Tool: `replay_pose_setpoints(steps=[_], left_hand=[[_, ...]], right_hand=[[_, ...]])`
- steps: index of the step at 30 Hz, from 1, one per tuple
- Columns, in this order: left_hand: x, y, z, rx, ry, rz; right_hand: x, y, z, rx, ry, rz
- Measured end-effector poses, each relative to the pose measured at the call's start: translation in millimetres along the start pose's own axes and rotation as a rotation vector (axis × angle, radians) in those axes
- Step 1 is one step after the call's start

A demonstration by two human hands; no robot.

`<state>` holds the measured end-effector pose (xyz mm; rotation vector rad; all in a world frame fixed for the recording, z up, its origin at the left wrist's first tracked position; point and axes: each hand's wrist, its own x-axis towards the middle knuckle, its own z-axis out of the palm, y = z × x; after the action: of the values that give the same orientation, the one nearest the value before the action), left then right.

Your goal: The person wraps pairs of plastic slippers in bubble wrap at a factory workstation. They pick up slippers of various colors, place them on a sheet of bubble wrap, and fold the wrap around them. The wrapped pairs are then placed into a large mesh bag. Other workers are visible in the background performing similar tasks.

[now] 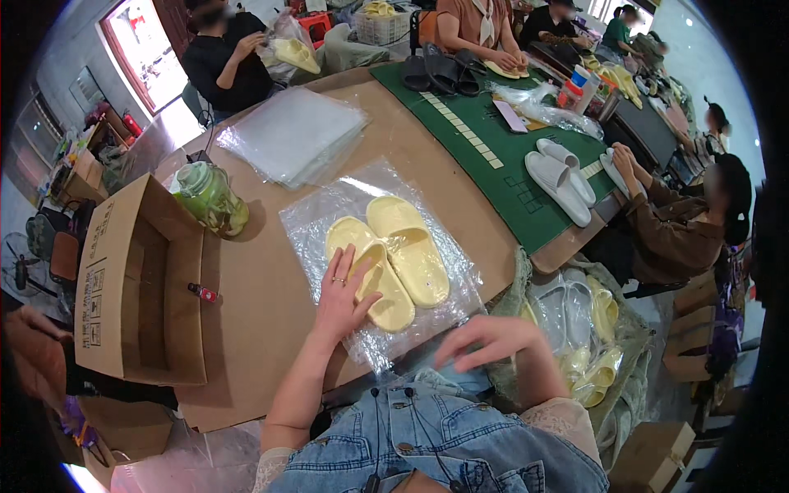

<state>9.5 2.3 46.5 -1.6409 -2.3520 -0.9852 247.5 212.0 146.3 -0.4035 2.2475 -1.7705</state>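
Observation:
A pair of pale yellow slippers lies side by side on the table in front of me, with a clear plastic bag spread around them. Glints on the slippers suggest film over them, though I cannot tell how far it covers them. My left hand rests with spread fingers on the left slipper; a ring shows on one finger. Apart from the slippers, my right hand hovers by the table's near edge, its fingers loosely bent and apart, holding nothing.
An open cardboard box stands at the left, beside a small red bottle and a green-lidded jar. Flat clear bags are stacked behind. Grey slippers sit on a green mat. A sack of slippers is at my right; co-workers sit around.

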Motion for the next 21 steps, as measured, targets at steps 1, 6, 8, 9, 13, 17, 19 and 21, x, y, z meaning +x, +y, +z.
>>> replay_pose_setpoints(steps=[1, 6, 8, 9, 13, 17, 19, 21], left_hand=[[-4.1, -1.6, 3.4, -0.010, 0.001, -0.021], [-1.5, -2.0, 7.2, -0.037, 0.011, -0.032], [-1.4, -6.0, 8.9, -0.049, 0.015, -0.027], [-1.9, -8.6, 10.8, -0.056, 0.016, -0.024], [-4.1, -10.5, 9.3, -0.071, 0.030, -0.022], [-1.2, -8.3, 7.8, -0.079, 0.032, -0.022], [-2.1, -7.8, 7.1, -0.071, 0.042, -0.025], [-2.7, -6.2, 4.4, -0.064, 0.028, -0.035]], right_hand=[[-7.2, -7.6, -15.7, 0.136, -0.126, 0.049], [25.0, 58.6, -111.9, -0.272, 1.038, 0.273], [43.7, 100.1, -160.8, -0.496, 1.182, 0.344], [54.0, 113.0, -178.8, -0.599, 1.206, 0.418], [93.5, 153.0, -228.2, -0.863, 1.246, 0.595], [125.3, 181.0, -251.7, -1.100, 1.168, 0.814], [136.7, 183.9, -252.0, -1.164, 1.129, 0.845], [140.3, 184.3, -249.8, -1.177, 1.102, 0.838]])
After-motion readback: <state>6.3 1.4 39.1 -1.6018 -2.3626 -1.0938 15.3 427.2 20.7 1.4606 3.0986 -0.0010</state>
